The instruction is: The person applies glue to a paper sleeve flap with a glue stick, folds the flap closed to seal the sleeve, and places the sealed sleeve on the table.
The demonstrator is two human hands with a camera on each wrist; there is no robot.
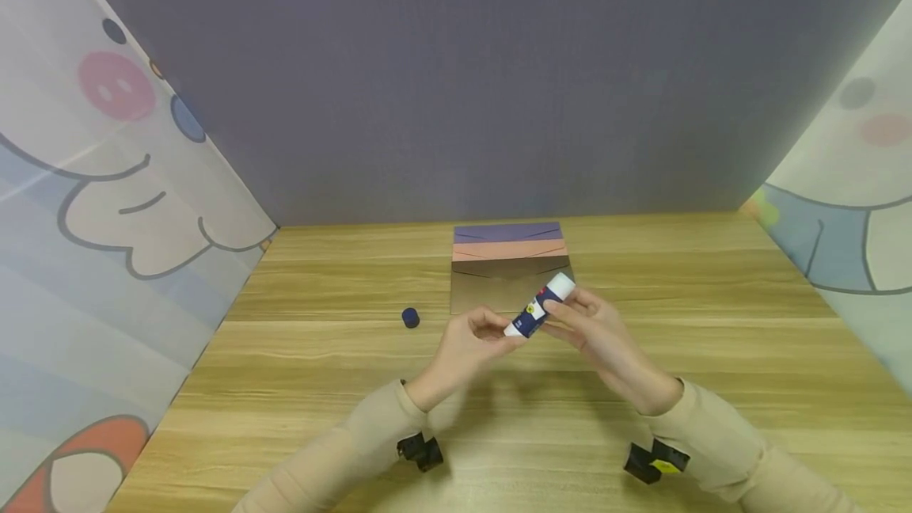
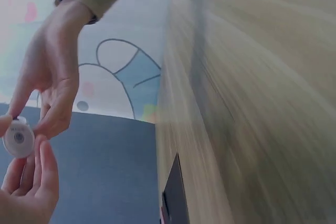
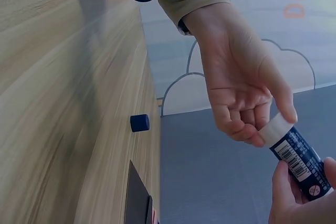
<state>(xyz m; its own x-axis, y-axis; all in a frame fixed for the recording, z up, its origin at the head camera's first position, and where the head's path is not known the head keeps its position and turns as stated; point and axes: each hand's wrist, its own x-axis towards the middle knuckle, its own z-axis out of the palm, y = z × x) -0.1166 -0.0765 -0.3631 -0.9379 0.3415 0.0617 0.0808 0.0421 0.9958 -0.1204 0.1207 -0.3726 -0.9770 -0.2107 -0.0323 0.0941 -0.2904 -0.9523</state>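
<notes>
A glue stick with a dark blue printed label is tilted in the air above the table, between both hands. My left hand pinches the white knob at its lower end with thumb and finger. Around the labelled body, the fingers of my right hand grip it nearer the upper white end. In the left wrist view the knob's round base faces the camera. A dark blue cap stands apart on the table, left of the hands.
Behind the glue stick, overlapping envelopes lie on the wooden table: purple, pink and dark brown. A grey panel rises along the far edge. Printed curtains hang at both sides.
</notes>
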